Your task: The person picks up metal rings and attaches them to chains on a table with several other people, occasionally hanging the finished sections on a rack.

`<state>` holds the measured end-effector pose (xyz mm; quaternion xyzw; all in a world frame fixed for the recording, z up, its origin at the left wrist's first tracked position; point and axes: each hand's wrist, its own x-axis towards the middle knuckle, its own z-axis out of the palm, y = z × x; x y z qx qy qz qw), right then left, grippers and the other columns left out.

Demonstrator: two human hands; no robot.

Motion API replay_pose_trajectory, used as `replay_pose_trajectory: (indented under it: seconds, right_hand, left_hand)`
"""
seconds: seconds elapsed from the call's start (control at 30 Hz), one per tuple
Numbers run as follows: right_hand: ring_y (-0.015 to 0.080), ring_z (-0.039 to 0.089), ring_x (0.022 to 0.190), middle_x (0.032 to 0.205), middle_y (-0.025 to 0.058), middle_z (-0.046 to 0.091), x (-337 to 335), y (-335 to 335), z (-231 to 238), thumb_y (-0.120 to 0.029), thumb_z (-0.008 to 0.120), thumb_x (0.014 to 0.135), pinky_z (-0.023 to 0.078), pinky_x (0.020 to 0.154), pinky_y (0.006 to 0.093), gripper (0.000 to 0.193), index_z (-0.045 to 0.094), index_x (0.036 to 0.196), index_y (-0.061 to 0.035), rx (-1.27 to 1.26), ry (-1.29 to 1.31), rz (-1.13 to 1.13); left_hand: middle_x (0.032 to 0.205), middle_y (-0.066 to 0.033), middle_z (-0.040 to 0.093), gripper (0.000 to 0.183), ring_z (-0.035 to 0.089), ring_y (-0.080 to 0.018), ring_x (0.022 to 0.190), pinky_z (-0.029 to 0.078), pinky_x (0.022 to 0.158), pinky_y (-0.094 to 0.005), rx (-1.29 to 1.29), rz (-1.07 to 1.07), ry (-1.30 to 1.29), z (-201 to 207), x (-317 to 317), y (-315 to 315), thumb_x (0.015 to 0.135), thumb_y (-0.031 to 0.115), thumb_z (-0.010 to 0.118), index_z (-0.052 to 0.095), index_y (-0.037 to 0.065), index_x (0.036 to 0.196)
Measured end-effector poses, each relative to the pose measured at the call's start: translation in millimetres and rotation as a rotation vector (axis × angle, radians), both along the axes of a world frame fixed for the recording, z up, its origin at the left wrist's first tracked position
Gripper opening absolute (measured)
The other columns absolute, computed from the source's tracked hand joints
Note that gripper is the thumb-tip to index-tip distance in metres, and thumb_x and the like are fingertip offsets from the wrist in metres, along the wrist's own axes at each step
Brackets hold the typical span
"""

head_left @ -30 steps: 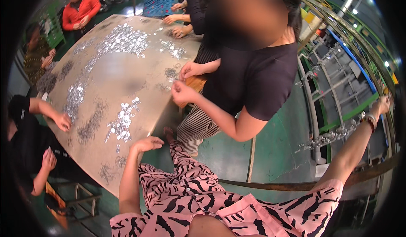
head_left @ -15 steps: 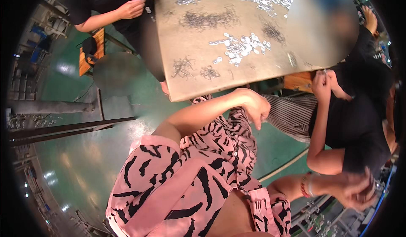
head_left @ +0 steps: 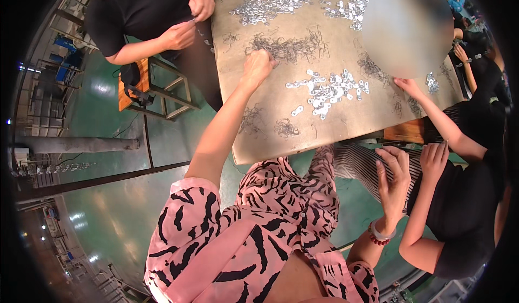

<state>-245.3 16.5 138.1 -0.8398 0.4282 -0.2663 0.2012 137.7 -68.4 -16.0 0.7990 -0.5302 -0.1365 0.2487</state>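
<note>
My left hand is stretched out over the table, its fingers curled down at the near edge of a pile of thin dark bent wire pieces. Whatever those fingers may hold is hidden. To the right of that pile lie loose shiny silver metal pieces with rounded ends. My right hand is raised off the table at the right, its thumb and fingers apart and nothing seen between them. Red beads and a pale bangle circle that wrist.
Smaller wire heaps lie near the table's front edge. More silver pieces cover the far side. A person in black works at the left, by a wooden stool. Other people sit close at the right.
My left hand has gone from in front of the table to the wire pile. My right hand has come up and inward from the lower right. The view has shifted.
</note>
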Motion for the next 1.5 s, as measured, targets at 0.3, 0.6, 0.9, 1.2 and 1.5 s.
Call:
replay_pose_trajectory:
  seconds: [0.3,0.6,0.9,1.2,1.5]
  right_hand:
    - [0.0284,0.053,0.084,0.089,0.0125,0.056,10,-26,-24,0.002,0.056,0.077,0.042,0.074,0.0323,0.016,0.06,0.092,-0.0003,0.018,-0.045,-0.013]
    - [0.0319,0.059,0.075,0.086,0.0163,0.059,93,-92,-143,-0.01,0.063,0.077,0.047,0.068,0.0362,0.028,0.06,0.104,-0.0017,0.143,-0.104,-0.017]
    - [0.0327,0.051,0.1,0.112,0.0165,0.051,93,-115,-162,-0.024,0.058,0.082,0.043,0.085,0.0374,0.034,0.056,0.113,-0.0085,0.394,0.186,0.002]
    - [0.0306,0.05,0.1,0.11,0.0152,0.051,79,-89,-176,-0.024,0.054,0.085,0.041,0.087,0.0363,0.034,0.055,0.114,-0.0083,0.019,0.061,0.104]
    - [0.0285,0.048,0.101,0.109,0.0138,0.051,79,-63,-193,-0.025,0.051,0.087,0.04,0.089,0.0351,0.033,0.054,0.115,-0.0081,-0.204,0.008,0.211]
  left_hand:
    - [0.082,-0.0208,0.061,0.019,0.06,-0.0369,0.078,0.049,0.07,-0.045,-0.083,-0.085,-0.36,-21,-21,-2,0.072,0.018,0.059,0.062,0.0,0.074]
    - [0.09,-0.0248,0.059,0.025,0.057,-0.0385,0.085,0.045,0.076,-0.0433,-0.271,0.056,-0.101,32,-6,51,0.081,0.017,0.052,0.051,-0.005,0.093]
    - [0.082,-0.0127,0.064,0.02,0.06,-0.0223,0.07,0.047,0.066,-0.0338,0.041,-0.35,0.267,29,-92,125,0.086,0.011,0.049,0.054,0.003,0.104]
    - [0.082,-0.0156,0.064,0.021,0.062,-0.0289,0.076,0.047,0.069,-0.0358,-0.138,-0.322,-0.064,53,-95,114,0.083,0.022,0.058,0.063,0.004,0.091]
    - [0.08,-0.0173,0.063,0.022,0.061,-0.0308,0.071,0.049,0.066,-0.0398,0.003,-0.891,0.157,74,-112,104,0.083,0.023,0.055,0.064,0.004,0.085]
